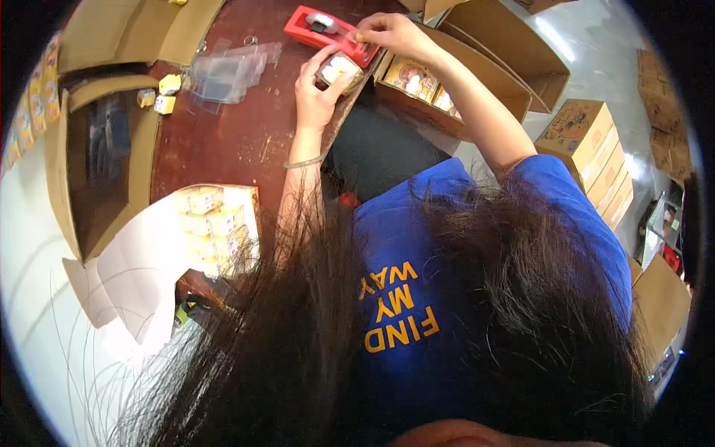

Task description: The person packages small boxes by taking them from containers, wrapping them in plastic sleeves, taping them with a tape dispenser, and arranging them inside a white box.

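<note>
A red tape dispenser [298,31] with a roll of tape [322,23] lies at the far edge of the dark red table. Over its cutter end, my right hand [398,37] has thumb and forefinger pinched on what looks like a strip of clear tape. My left hand [314,100] grips a small yellow-and-white box [341,71], apparently in a clear wrapper, right beside the dispenser. Its fingers wrap around the box near the table's right edge.
Clear plastic bags [234,73] and small yellow-white boxes [165,104] lie to the left. An open carton [141,164] stands at the left edge; another carton [484,63] holding printed boxes stands at right. A printed sheet [216,223] lies nearer me. Stacked cartons [588,149] stand further right.
</note>
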Demonstrator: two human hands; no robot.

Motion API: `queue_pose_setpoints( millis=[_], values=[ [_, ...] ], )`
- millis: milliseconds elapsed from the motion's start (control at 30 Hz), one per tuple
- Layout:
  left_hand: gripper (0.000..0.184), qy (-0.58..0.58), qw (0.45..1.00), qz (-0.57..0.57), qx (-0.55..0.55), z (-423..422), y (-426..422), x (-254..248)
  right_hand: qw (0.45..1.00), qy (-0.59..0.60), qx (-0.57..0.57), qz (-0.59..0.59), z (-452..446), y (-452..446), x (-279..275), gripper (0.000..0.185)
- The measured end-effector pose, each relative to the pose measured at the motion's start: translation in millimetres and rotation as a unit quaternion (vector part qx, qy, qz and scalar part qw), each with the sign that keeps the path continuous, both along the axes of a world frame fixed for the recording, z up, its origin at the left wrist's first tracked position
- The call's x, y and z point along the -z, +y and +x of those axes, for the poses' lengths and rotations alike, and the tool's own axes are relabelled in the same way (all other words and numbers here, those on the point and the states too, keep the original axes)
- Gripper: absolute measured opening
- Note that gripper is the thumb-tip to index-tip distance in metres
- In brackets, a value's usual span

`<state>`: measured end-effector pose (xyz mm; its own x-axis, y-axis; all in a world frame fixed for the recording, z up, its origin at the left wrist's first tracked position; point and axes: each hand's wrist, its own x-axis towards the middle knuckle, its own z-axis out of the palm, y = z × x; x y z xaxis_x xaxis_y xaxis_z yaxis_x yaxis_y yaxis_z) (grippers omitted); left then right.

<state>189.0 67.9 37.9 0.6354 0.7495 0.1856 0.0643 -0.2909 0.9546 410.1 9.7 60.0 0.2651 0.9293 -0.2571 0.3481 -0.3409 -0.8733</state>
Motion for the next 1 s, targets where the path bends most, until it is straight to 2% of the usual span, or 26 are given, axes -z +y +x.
queue_pose_setpoints(
  millis=[167,333,400,467,500,533,567,600,633,800,1000],
  values=[
    [0.052,0.059,0.995,-0.057,0.051,1.6,10.3,-8.5,0.997,0.049,-0.033,0.059,9.9,8.1,24.8,0.027],
    [0.051,0.046,0.995,-0.024,0.090,3.6,8.8,-19.9,0.989,-0.027,-0.062,0.131,6.2,3.0,20.7,0.025],
    [0.050,0.046,0.995,-0.042,0.079,5.6,5.4,-22.9,0.936,-0.222,0.010,0.273,-5.4,-5.9,12.4,0.023],
    [0.050,0.045,0.995,-0.058,0.067,4.4,3.8,-23.6,0.820,-0.402,0.080,0.398,-19.9,-15.0,4.2,0.022],
    [0.050,0.046,0.995,-0.059,0.066,3.0,3.8,-22.8,0.822,-0.401,0.079,0.398,-24.8,-21.0,1.3,0.022],
    [0.050,0.040,0.995,-0.055,0.067,2.8,5.0,-21.4,0.899,-0.273,0.084,0.332,-27.2,-28.3,-2.1,0.021],
    [0.050,0.034,0.996,-0.051,0.069,2.6,6.1,-19.5,0.953,-0.138,0.088,0.256,-28.6,-36.6,-5.4,0.020],
    [0.050,0.028,0.996,-0.048,0.074,2.7,6.3,-17.5,0.981,0.001,0.092,0.173,-29.4,-44.7,-7.1,0.019],
    [0.050,0.023,0.996,-0.044,0.079,3.3,6.5,-15.4,0.982,0.140,0.095,0.086,-29.5,-49.4,-6.5,0.018],
    [0.050,-0.019,0.985,-0.159,0.066,2.8,0.7,-10.6,0.985,0.171,0.007,-0.011,-0.1,-32.6,27.6,0.015],
    [0.047,-0.046,0.984,-0.167,-0.032,-12.8,-19.0,-0.6,0.952,0.301,0.000,0.061,-36.0,-67.6,25.2,0.013]
  ],
)
